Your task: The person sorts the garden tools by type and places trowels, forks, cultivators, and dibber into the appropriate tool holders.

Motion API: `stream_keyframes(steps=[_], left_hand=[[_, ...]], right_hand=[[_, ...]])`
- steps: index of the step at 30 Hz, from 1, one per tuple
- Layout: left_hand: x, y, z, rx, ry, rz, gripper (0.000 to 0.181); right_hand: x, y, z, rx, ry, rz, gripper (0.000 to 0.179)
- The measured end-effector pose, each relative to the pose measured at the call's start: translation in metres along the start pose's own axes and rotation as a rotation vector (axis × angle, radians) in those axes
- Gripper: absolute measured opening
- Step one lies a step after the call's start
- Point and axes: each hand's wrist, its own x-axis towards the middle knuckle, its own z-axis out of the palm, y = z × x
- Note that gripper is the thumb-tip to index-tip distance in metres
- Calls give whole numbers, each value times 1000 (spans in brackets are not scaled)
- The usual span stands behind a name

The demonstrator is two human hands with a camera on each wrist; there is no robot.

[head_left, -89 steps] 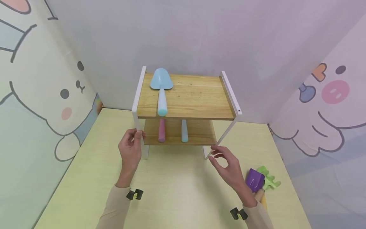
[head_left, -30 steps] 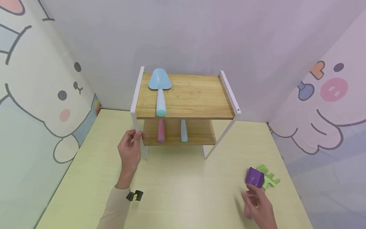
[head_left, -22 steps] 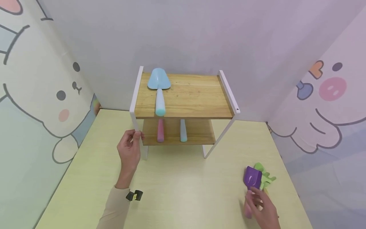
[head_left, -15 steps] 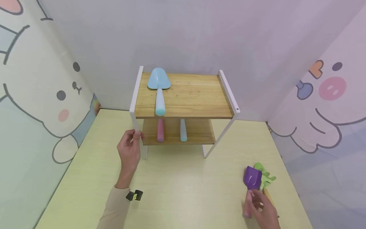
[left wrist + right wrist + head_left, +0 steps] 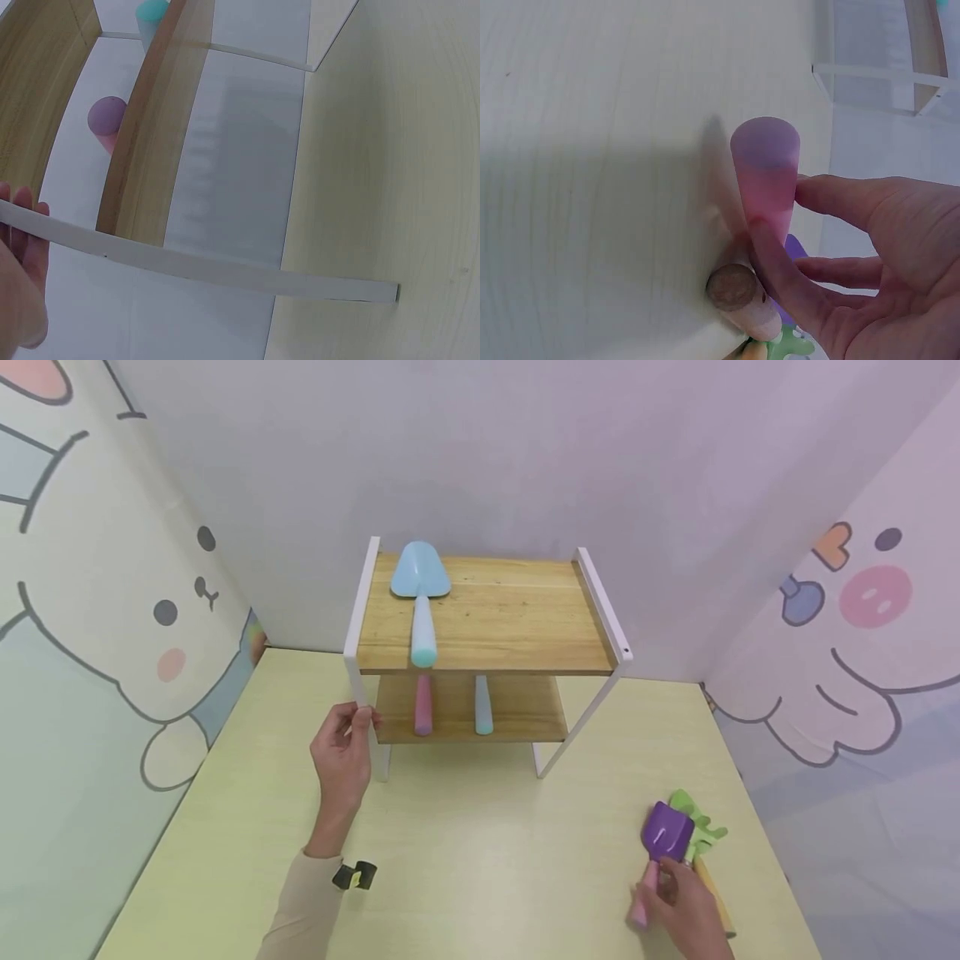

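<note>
Pale tabletop [image 5: 465,868], cartoon-printed walls [image 5: 112,610]. Right hand [image 5: 682,902]: thumb and finger pinching the pink handle [image 5: 766,180] of the purple shovel [image 5: 667,832], near side and right of the rack [image 5: 517,618]. Just beside it, wooden handle [image 5: 735,289]; green rake [image 5: 708,837], also right of the rack. Left hand [image 5: 342,756] pinches the rack's left front post [image 5: 225,274]. Advisable: firm pinch, lift clear of neighbouring handles; light left grip should steady the rack.

Head view bright, mild glare on front tabletop [image 5: 487,902], soft shadow under rack [image 5: 517,627]. 2 wrist views dimmer, cooler; left bows straight edges. Right: blurry-edged shadow beside pink handle [image 5: 769,180].
</note>
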Motion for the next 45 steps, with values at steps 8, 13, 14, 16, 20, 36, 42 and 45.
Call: stream_keyframes(steps=[8, 13, 14, 16, 20, 36, 42, 45], left_hand=[[-1, -3, 0, 1, -4, -15, 13], [-1, -3, 0, 11, 0, -1, 16], [-1, -3, 0, 9, -1, 1, 16], [-1, -3, 0, 14, -6, 4, 16], [-1, -2, -1, 3, -10, 4, 17], [-1, -2, -1, -4, -13, -2, 14], [-1, -1, -1, -6, -7, -12, 12], [-1, -1, -1, 4, -10, -8, 13]], right_hand=[[2, -6, 2, -66, -5, 40, 56], [3, -3, 3, -41, -12, 62, 52], [3, -2, 3, -30, -15, 67, 52], [3, 0, 2, -8, -21, 84, 54], [4, 4, -2, 18, -39, 108, 66], [1, 2, -5, 381, -92, 247, 76], [-1, -4, -13, 373, -83, 206, 71], [-2, -8, -18, 344, -76, 185, 73]])
